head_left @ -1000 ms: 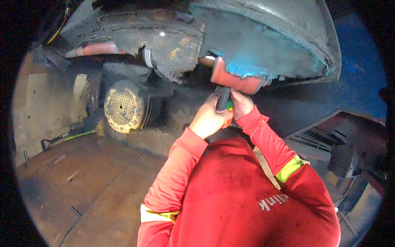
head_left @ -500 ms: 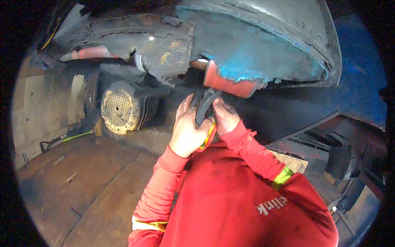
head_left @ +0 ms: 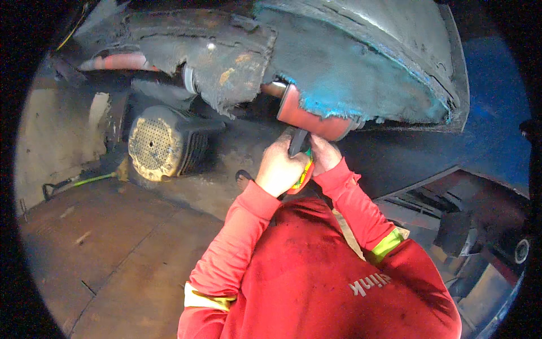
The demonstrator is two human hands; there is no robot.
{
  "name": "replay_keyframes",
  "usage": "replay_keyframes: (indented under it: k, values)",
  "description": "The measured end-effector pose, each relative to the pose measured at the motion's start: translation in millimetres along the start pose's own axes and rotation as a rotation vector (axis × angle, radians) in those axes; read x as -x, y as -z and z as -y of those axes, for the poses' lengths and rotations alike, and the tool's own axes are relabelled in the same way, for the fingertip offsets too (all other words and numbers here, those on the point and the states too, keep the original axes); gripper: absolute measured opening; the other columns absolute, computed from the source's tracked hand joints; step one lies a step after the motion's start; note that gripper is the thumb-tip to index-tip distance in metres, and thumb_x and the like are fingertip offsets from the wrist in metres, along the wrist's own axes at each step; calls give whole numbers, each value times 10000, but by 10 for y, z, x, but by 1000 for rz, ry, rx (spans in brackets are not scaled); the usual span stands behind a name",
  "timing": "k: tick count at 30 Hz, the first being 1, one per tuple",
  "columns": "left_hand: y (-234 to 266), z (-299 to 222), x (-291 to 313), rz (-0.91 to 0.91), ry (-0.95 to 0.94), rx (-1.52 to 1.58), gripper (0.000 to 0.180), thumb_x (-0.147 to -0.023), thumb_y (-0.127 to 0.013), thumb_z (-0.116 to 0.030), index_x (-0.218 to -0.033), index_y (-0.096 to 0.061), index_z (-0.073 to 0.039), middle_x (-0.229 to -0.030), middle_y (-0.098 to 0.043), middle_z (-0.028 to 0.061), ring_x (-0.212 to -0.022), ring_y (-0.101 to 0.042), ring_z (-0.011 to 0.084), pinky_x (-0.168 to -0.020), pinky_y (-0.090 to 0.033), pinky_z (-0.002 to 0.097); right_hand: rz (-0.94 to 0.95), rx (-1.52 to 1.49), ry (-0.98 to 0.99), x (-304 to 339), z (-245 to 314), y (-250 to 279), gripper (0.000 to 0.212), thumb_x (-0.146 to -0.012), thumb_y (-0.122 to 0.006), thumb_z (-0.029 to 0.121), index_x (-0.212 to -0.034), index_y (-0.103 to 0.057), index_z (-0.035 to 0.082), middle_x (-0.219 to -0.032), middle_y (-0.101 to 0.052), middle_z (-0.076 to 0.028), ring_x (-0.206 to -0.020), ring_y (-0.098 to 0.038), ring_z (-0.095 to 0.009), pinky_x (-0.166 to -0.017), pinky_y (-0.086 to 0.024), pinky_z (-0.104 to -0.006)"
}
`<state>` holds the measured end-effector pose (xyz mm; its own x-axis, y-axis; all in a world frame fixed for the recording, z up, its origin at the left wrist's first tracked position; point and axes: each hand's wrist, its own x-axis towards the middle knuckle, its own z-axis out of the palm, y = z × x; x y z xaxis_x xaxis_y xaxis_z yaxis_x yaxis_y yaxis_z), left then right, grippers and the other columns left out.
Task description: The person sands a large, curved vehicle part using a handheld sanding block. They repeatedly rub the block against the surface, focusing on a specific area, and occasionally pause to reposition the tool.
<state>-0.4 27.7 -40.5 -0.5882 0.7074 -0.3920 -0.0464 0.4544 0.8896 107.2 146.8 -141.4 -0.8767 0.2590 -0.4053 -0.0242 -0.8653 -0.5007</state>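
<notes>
A dark grey, curved, sole-like piece is held up between my two hands, just under the red sanding drum. Its top end meets the drum's lower edge in view; I cannot tell whether they touch. My left hand grips the piece from the left, thumb along its near side. On the other side my right hand is closed on it, its fingertips largely hidden. An orange, yellow and green part shows below, between the palms; whether it is joined to the dark piece is unclear.
A dusty hood with a ragged, blue-dusted flap overhangs the drum. Behind to the left sits a finned motor with a perforated round cover. A green-handled tool lies by the wall. Dark shelving stands at right.
Both hands have shifted right and closer together with the dark piece, which now stands more upright and lower against the drum. The view has shifted slightly.
</notes>
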Motion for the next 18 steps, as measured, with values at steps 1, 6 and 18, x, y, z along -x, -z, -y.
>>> replay_keyframes:
  k: [1, 6, 18]
  values:
    - [13, 26, 60, -9, -14, 30, 447, -778, -593, -103, -1218, -594, -18, -1045, -662, 274, -999, -666, 408, -840, -520, 425, -4, -11, 0, 24, 21, -64, 394, -1009, -551, 285, -1353, -520, 95, -1300, -584, -72, -1215, -535, -259, -1058, -425, -437]
    - [41, 114, 252, -95, -116, 92, 256, -819, -623, -154, -1027, -645, -6, -909, -685, 149, -833, -666, 273, -752, -515, 380, -64, 65, -10, 126, 84, -413, 303, -1013, -555, 287, -1224, -588, 72, -1179, -627, -64, -1067, -580, -221, -954, -471, -397]
    - [182, 340, 590, -62, -283, 355, 582, -876, -635, -120, -1408, -445, 16, -1275, -613, 142, -1178, -589, 225, -1002, -447, 343, -95, 488, 141, 366, -30, -817, 490, -984, -591, 70, -1449, -442, 31, -1324, -546, 3, -1227, -463, -90, -1050, -378, -263]
